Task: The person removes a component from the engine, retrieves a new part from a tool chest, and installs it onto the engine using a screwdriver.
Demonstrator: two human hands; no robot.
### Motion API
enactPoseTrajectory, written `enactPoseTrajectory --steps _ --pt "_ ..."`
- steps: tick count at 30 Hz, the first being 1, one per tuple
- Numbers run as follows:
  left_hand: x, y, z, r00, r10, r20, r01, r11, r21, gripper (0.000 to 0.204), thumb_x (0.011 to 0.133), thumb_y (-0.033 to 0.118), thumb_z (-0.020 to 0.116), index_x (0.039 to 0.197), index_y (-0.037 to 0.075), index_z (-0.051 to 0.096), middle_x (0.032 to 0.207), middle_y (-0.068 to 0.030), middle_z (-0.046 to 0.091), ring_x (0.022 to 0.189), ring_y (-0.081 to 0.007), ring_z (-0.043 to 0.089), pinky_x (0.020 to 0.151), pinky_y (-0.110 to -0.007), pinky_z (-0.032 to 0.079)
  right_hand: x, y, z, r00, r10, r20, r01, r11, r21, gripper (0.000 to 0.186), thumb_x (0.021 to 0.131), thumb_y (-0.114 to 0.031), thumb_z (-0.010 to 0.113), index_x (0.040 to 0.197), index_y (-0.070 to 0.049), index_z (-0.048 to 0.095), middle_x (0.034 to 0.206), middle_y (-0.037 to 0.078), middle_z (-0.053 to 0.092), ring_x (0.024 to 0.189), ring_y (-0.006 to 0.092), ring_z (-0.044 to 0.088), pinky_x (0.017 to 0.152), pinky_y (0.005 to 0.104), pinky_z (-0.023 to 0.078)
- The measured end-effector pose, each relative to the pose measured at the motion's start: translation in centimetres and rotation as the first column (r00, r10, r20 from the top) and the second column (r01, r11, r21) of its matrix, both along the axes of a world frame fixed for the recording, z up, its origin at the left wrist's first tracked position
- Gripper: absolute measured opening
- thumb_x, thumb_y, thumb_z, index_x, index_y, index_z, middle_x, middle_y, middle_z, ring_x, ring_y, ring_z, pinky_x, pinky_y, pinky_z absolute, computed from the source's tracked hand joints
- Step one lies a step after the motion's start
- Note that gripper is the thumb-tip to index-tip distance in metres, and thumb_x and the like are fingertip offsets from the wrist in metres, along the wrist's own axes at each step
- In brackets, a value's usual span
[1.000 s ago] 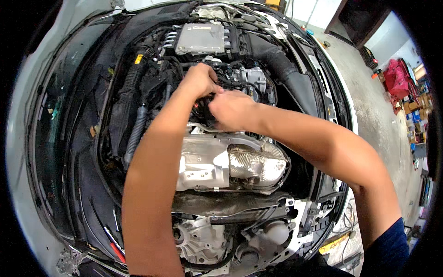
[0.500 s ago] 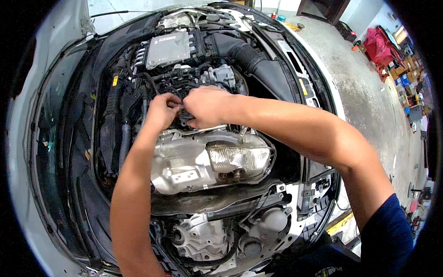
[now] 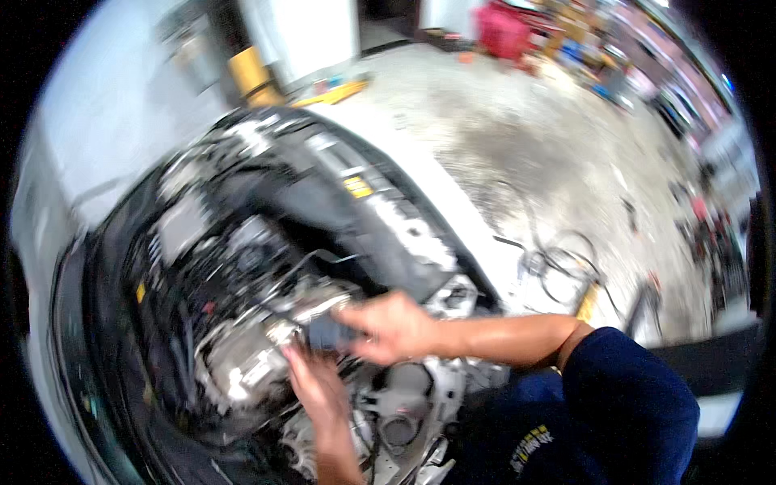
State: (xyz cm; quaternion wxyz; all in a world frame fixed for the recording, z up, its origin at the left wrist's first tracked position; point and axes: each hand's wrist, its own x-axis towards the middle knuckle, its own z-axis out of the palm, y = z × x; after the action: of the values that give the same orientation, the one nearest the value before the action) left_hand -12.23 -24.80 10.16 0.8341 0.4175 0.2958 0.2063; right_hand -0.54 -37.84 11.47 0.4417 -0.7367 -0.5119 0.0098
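The picture is motion-blurred. An open car engine bay (image 3: 242, 267) fills the left half. My right hand (image 3: 388, 327) reaches in from the right, its thumb and fingers closed around a small dark part (image 3: 325, 331) just above the silver heat shield (image 3: 242, 364). My left hand (image 3: 319, 388) comes up from below with its fingers stretched toward the same spot, touching or almost touching the dark part. Blur hides whether the left hand grips anything. My right arm wears a dark blue sleeve (image 3: 622, 404).
The car's white bodywork (image 3: 453, 202) edges the bay on the right. Beyond it lies a concrete workshop floor (image 3: 550, 137) with loose cables (image 3: 562, 271). A yellow post (image 3: 246, 73) stands behind the car, and cluttered shelves (image 3: 647, 73) line the far right.
The view has swung to the right and blurred, so the engine bay now sits at the left. Both hands have come lower and nearer, and remain together over the heat shield.
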Motion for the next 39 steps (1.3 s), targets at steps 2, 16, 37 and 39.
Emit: enactPoseTrajectory --steps 2,16,37,39 --pt "-2.1 -11.5 2.8 0.998 0.022 0.052 -0.007 0.963 -0.270 0.050 0.099 0.043 0.034 0.131 0.005 0.040 0.114 -0.0134 0.056 0.107 -0.0278 0.054 0.097 -0.043 0.041 -6.5 -9.7 0.7 0.995 -0.030 -0.095 -0.008 0.926 -0.378 0.066 0.081 -0.031 0.066 0.137 -0.006 0.040 0.074 0.015 0.062 0.063 0.0334 0.062 0.053 0.0439 0.048" --pt "3.9 -51.3 3.1 0.806 -0.476 0.353 0.546 0.364 -0.755 0.040 0.092 0.048 0.046 0.104 0.012 0.058 0.110 -0.0088 0.058 0.122 -0.0339 0.044 0.102 -0.055 0.032 -6.1 -55.9 3.1 0.304 -0.642 -0.703 0.822 0.550 -0.147 0.024 0.093 -0.021 0.056 0.098 0.001 0.064 0.081 0.010 0.067 0.077 0.0116 0.061 0.069 0.0285 0.048" --pt "58.8 -87.0 -3.4 0.733 -0.550 0.400 0.366 -0.177 -0.914 0.037 0.094 0.041 0.045 0.110 0.011 0.058 0.121 -0.0148 0.050 0.108 -0.0269 0.053 0.094 -0.041 0.043 46.2 -84.2 9.1 0.571 -0.818 0.077 0.801 0.575 0.165 0.017 0.080 -0.018 0.061 0.093 -0.007 0.062 0.095 0.009 0.060 0.087 0.0291 0.056 0.077 0.0410 0.042" --pt "66.0 -88.4 -3.6 0.731 -0.575 0.367 0.315 -0.193 -0.929 0.038 0.095 0.041 0.044 0.112 0.010 0.058 0.115 -0.0159 0.055 0.106 -0.0279 0.055 0.094 -0.042 0.044 52.8 -85.2 8.9 0.540 -0.833 0.121 0.817 0.553 0.164 0.019 0.080 -0.018 0.060 0.095 -0.006 0.062 0.095 0.011 0.060 0.087 0.0288 0.056 0.078 0.0410 0.042"
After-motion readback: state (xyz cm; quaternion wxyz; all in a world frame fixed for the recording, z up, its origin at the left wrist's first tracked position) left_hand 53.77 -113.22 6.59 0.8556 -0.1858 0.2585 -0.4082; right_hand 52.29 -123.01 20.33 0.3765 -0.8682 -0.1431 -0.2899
